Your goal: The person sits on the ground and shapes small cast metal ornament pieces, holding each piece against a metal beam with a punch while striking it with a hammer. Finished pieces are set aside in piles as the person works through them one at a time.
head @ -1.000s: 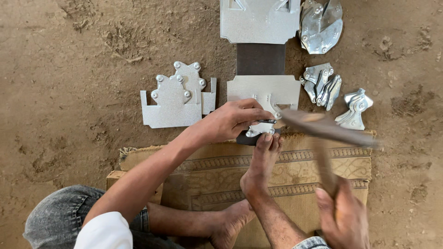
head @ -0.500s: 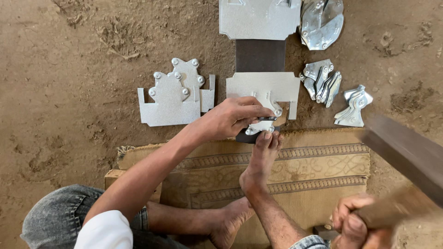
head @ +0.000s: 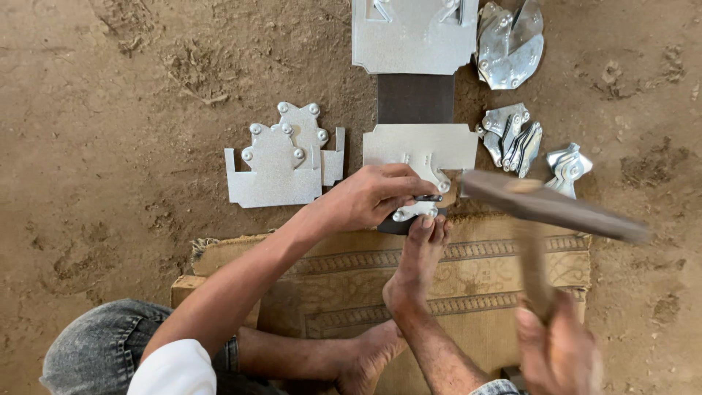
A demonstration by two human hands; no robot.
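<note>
Pinning one small punch (head: 428, 197) on the metal plate (head: 420, 150), your left hand (head: 373, 196) pinches it. Your right hand (head: 559, 351) grips one hammer (head: 548, 208).

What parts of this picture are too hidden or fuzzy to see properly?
- Head view: the hammer and right hand are smeared by motion blur; the grip is unclear.
- The small metal piece is mostly covered by the left hand.
- The top metal sheet is cut off by the upper edge.
- The dark block is partly hidden under sheets.
</note>
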